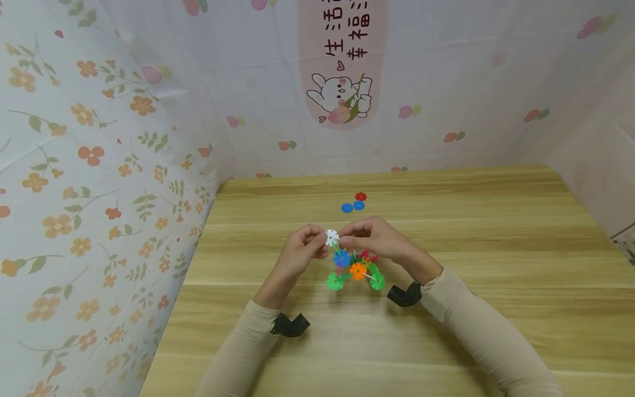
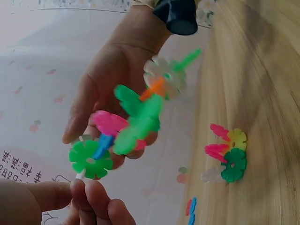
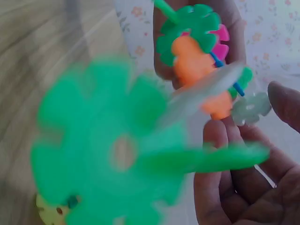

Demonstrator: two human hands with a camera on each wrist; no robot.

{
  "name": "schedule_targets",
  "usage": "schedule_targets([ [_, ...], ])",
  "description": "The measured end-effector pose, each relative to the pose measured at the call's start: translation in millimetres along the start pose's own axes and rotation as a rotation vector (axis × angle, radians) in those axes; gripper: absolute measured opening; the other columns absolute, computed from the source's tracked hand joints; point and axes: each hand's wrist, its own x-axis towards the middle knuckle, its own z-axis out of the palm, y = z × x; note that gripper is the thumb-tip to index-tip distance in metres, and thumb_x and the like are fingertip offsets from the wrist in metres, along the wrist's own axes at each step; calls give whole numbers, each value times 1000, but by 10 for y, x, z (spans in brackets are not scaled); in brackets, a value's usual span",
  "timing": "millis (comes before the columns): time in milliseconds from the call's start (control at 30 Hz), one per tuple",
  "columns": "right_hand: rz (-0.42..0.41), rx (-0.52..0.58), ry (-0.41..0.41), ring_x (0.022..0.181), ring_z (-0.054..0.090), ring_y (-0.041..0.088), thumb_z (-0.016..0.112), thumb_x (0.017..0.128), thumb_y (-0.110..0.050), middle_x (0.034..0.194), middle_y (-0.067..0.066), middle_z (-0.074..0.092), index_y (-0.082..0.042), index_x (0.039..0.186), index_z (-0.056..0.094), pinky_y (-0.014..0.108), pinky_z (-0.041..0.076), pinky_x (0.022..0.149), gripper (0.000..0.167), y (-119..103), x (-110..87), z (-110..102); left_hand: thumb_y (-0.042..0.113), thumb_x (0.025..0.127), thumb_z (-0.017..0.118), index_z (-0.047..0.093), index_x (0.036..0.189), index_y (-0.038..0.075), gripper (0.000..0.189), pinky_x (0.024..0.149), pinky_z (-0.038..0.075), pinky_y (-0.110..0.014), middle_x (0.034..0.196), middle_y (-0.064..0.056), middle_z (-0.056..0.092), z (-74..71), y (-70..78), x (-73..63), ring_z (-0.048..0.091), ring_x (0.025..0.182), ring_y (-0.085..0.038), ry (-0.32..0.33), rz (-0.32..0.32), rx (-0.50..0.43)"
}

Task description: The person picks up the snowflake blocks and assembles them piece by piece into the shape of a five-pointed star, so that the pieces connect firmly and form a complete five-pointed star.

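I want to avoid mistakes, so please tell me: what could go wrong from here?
The left hand and right hand pinch at the white disc, so pushing there may loosen the joined discs beyond it. Moving those might also knock the separate cluster on the table.

Here's the wood-grain table (image 1: pixel 506 237)!
Red disc (image 1: pixel 360 196) right beside two blue discs (image 1: pixel 348 208), and a pink, yellow and dark-green cluster (image 2: pixel 234 165).

in the right wrist view the foremost green disc (image 3: pixel 91 157) blurs.
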Motion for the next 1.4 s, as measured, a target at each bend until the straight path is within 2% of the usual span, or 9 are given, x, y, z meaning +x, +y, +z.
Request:
schedule_targets([
  [100,34,-32,23,99,66,36,62,101,-28,114,15,70,-3,125,66,57,53,86,35,9,38,-35,12,103,55,60,104,-2,15,77,57,-31,87,-23,61,-14,9,-10,61,76,-17,2,-16,-14],
  [167,45,-59,68,98,65,41,58,103,-30,117,18,68,-4,131,62,58,52,86,39,43,78,-88,11,104,54,60,103,-3,15,77,56,-31,86,-22,61,-23,11,-15,61,76,-16,11,-28,-24],
  [367,146,-62,321,92,60,49,56,104,-31,117,28,60,-8,136,57,53,54,85,40,229,248,-357,7,104,52,59,102,-5,14,76,56,-32,76,-6,60,-41,28,-20,60,72,-14,43,-36,-58],
  [533,242,-7,427,71,58,35,57,103,-33,109,30,58,-16,140,55,40,55,67,40,487,435,-558,7,103,52,58,100,-4,13,74,55,-29,76,-5,59,-62,46,-49,60,71,-14,47,-45,-78],
  [700,290,86,417,53,48,13,55,104,-35,90,21,56,-18,147,48,26,43,51,47,681,618,-639,9,104,51,58,101,-3,14,74,55,-29,78,-5,59,-89,45,-80,60,73,-14,39,-47,-87],
  [833,312,179,360,48,47,8,53,105,-32,73,6,53,-16,153,40,20,41,45,52,799,770,-645,9,105,50,57,101,-4,15,74,55,-28,78,-5,58,-115,59,-102,59,72,-14,40,-43,-99],
  [967,334,213,316,48,45,8,54,105,-23,66,3,51,-15,154,37,18,40,44,53,877,842,-632,9,105,50,56,101,-5,16,73,54,-28,78,-4,57,-128,64,-118,59,72,-14,44,-46,-102],
  [1233,327,57,252,43,43,7,63,100,-24,64,4,53,-15,151,43,19,41,42,55,958,903,-633,10,105,50,56,101,-5,16,74,54,-27,78,-4,56,-154,37,-106,59,72,-14,37,-43,-110],
  [1400,347,-112,251,41,46,8,69,96,-21,59,4,55,-16,145,52,21,43,41,53,951,955,-603,9,105,50,56,102,-5,16,73,54,-27,78,-4,57,-173,42,-107,59,72,-13,42,-52,-110],
])
